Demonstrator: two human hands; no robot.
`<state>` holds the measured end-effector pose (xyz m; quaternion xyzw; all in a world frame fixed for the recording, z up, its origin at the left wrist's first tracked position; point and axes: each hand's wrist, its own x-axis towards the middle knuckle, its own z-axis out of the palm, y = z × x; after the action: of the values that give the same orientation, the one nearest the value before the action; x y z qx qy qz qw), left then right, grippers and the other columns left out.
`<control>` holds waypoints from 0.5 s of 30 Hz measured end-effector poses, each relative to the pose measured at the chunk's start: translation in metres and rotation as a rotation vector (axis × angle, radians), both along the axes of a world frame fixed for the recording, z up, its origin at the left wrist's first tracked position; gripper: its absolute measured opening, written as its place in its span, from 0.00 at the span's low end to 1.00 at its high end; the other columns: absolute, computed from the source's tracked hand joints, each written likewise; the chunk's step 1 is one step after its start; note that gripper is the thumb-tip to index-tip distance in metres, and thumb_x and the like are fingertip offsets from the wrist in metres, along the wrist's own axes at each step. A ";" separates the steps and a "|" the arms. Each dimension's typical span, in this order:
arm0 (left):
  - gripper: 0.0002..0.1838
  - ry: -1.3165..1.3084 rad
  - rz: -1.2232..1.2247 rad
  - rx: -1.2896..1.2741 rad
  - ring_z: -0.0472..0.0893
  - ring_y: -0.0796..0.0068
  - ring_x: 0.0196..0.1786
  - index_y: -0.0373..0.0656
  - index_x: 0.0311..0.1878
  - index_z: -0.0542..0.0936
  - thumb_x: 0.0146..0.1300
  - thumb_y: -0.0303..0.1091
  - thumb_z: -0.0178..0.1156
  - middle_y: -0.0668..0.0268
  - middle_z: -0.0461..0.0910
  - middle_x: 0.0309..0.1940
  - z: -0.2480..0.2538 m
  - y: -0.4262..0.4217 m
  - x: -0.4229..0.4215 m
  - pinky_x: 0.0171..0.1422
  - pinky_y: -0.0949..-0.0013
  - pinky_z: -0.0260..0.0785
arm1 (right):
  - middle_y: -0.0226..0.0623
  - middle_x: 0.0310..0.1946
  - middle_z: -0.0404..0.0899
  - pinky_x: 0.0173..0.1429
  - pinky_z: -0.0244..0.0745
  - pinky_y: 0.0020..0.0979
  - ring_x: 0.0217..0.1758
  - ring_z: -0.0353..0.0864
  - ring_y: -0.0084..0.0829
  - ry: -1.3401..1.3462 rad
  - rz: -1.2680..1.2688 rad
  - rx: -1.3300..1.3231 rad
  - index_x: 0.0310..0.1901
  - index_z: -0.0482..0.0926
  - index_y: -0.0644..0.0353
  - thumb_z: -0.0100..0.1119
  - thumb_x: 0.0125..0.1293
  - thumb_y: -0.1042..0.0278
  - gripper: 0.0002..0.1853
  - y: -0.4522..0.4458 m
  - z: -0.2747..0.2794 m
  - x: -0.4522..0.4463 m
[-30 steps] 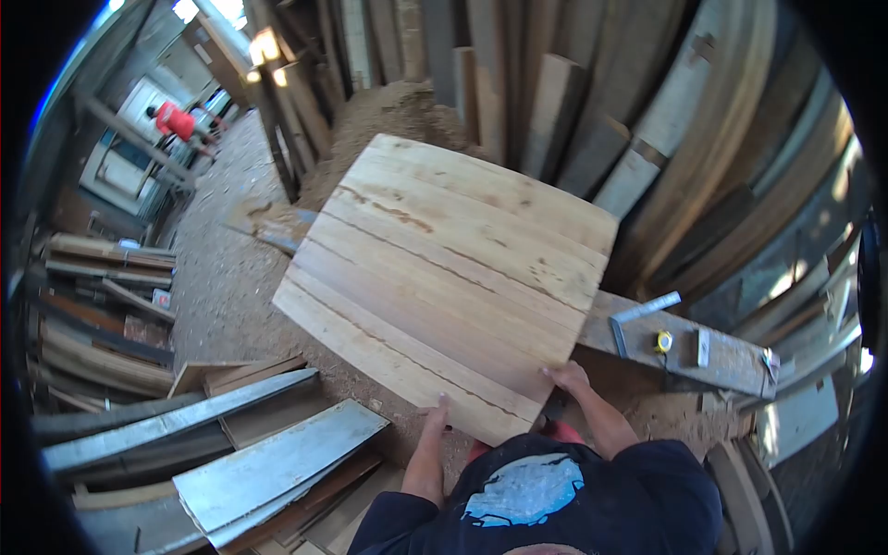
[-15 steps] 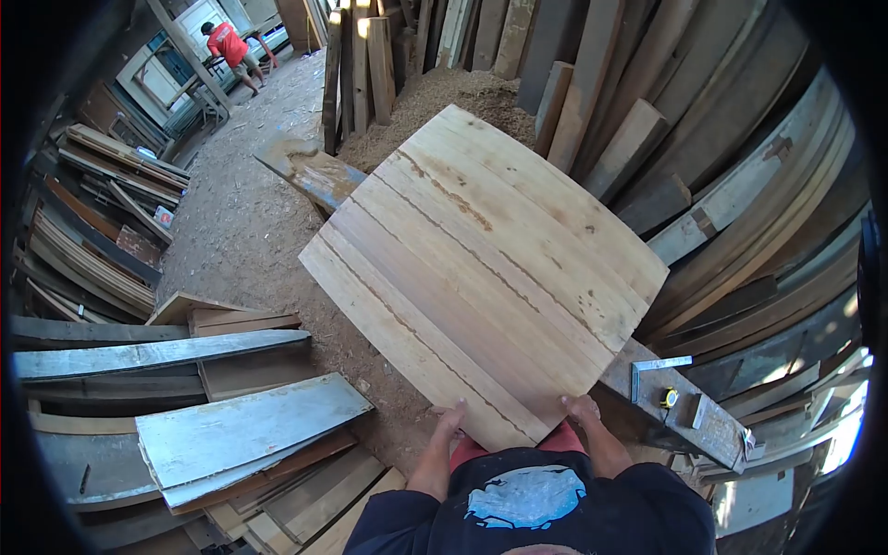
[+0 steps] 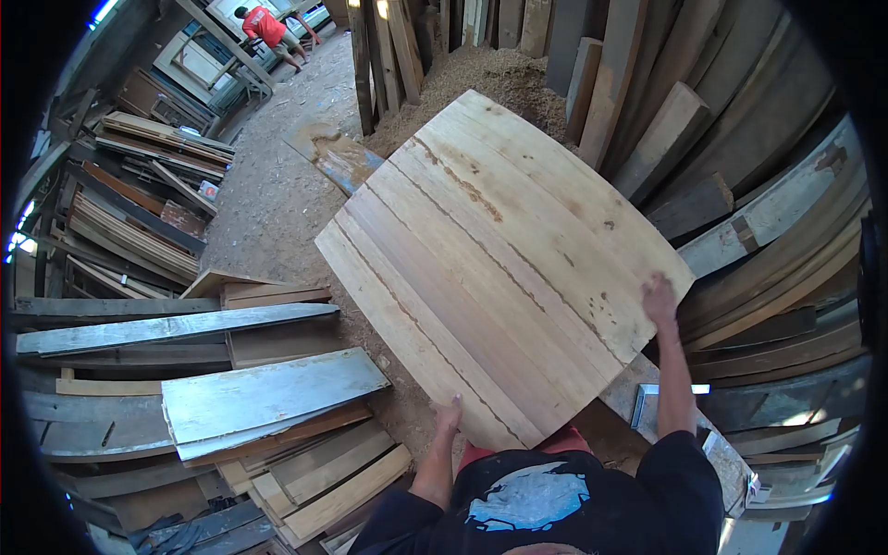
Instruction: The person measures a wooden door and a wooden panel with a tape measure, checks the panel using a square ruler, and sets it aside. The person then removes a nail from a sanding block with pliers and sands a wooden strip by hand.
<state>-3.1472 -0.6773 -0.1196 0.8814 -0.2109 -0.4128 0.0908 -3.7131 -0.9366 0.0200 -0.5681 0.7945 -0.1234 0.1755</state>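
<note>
A large wooden panel (image 3: 490,277) made of edge-joined planks, with dark seams, knots and brown stains, lies in front of me, its near corner at my waist. My left hand (image 3: 449,413) grips its near left edge, thumb on top and fingers hidden beneath. Toward the right corner, my right hand (image 3: 659,298) rests on the panel's upper face, fingers laid on the wood. Under the panel runs a plank support (image 3: 326,153), showing at the far left and again at the near right. On its near end lies a metal square (image 3: 640,405), partly covered by my right forearm.
Upright boards (image 3: 618,83) lean behind and to the right, beside a sawdust heap (image 3: 490,79). Stacked planks and a pale board (image 3: 273,400) lie at my left. Farther off, a person in a red shirt (image 3: 264,28) bends over by a doorway.
My right hand has left the panel's near edge and moved forward and right onto its top face. My left hand keeps its grip. The view has shifted slightly.
</note>
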 end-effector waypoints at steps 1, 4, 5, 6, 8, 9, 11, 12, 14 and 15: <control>0.65 0.005 0.031 -0.004 0.72 0.41 0.71 0.28 0.79 0.32 0.65 0.65 0.61 0.35 0.62 0.74 -0.003 0.004 -0.001 0.62 0.42 0.78 | 0.52 0.66 0.71 0.71 0.68 0.54 0.69 0.70 0.59 0.003 -0.211 0.090 0.68 0.70 0.51 0.61 0.69 0.51 0.28 -0.008 0.043 -0.004; 0.61 0.057 0.126 0.004 0.70 0.40 0.72 0.30 0.79 0.31 0.68 0.65 0.58 0.36 0.61 0.74 0.005 -0.003 -0.013 0.62 0.38 0.76 | 0.53 0.67 0.69 0.75 0.61 0.54 0.73 0.64 0.58 0.047 -0.507 0.036 0.73 0.63 0.49 0.65 0.67 0.49 0.36 -0.010 0.021 -0.053; 0.59 0.091 0.156 0.030 0.71 0.39 0.71 0.31 0.78 0.31 0.70 0.64 0.56 0.36 0.61 0.73 0.020 -0.007 -0.019 0.61 0.37 0.76 | 0.53 0.68 0.68 0.76 0.61 0.54 0.74 0.63 0.57 0.032 -0.589 0.068 0.73 0.62 0.50 0.65 0.66 0.48 0.38 -0.003 0.018 -0.061; 0.57 0.125 0.183 0.059 0.72 0.39 0.69 0.31 0.77 0.31 0.72 0.62 0.54 0.36 0.61 0.72 0.033 -0.009 -0.025 0.59 0.36 0.76 | 0.54 0.69 0.67 0.76 0.60 0.55 0.75 0.63 0.57 0.017 -0.673 0.101 0.74 0.61 0.51 0.65 0.66 0.46 0.40 0.006 0.013 -0.071; 0.56 0.162 0.179 0.149 0.71 0.40 0.70 0.36 0.78 0.27 0.72 0.66 0.49 0.39 0.60 0.73 0.040 -0.013 -0.027 0.58 0.33 0.75 | 0.57 0.69 0.67 0.76 0.59 0.54 0.75 0.62 0.57 -0.013 -0.715 0.167 0.75 0.59 0.53 0.66 0.65 0.44 0.43 0.021 -0.024 -0.092; 0.55 0.177 0.179 0.194 0.71 0.40 0.70 0.39 0.78 0.25 0.73 0.68 0.46 0.40 0.60 0.74 0.042 -0.015 -0.026 0.58 0.32 0.75 | 0.58 0.69 0.66 0.76 0.59 0.54 0.75 0.62 0.57 -0.031 -0.735 0.200 0.75 0.57 0.54 0.66 0.64 0.42 0.45 0.027 -0.035 -0.094; 0.54 0.237 0.148 0.231 0.71 0.40 0.70 0.42 0.78 0.24 0.73 0.69 0.42 0.42 0.58 0.75 0.047 -0.019 -0.024 0.57 0.29 0.74 | 0.59 0.71 0.64 0.76 0.58 0.54 0.76 0.62 0.57 -0.051 -0.693 0.157 0.76 0.56 0.55 0.66 0.63 0.39 0.48 0.037 -0.053 -0.102; 0.53 0.267 0.135 0.253 0.72 0.39 0.70 0.44 0.79 0.24 0.73 0.69 0.40 0.43 0.58 0.76 0.046 -0.017 -0.022 0.57 0.27 0.74 | 0.59 0.71 0.63 0.76 0.58 0.54 0.76 0.61 0.56 -0.065 -0.693 0.128 0.76 0.56 0.53 0.67 0.63 0.38 0.48 0.035 -0.058 -0.107; 0.51 0.376 0.109 0.246 0.71 0.38 0.70 0.43 0.79 0.27 0.74 0.69 0.38 0.42 0.59 0.76 0.025 -0.007 -0.008 0.59 0.28 0.74 | 0.55 0.73 0.62 0.76 0.59 0.54 0.77 0.61 0.54 -0.039 -0.708 0.106 0.77 0.56 0.53 0.67 0.62 0.37 0.49 0.022 -0.057 -0.115; 0.50 0.430 0.096 0.240 0.71 0.38 0.70 0.43 0.80 0.28 0.75 0.69 0.36 0.42 0.59 0.76 0.026 -0.009 -0.010 0.59 0.28 0.74 | 0.53 0.74 0.62 0.75 0.59 0.54 0.77 0.61 0.54 0.075 -0.682 0.020 0.77 0.55 0.53 0.66 0.63 0.38 0.49 0.016 -0.053 -0.117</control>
<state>-3.1568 -0.6859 -0.0932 0.7866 -0.0942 -0.6083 0.0480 -3.8302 -0.9203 -0.0334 -0.2722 0.9458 -0.1459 0.1004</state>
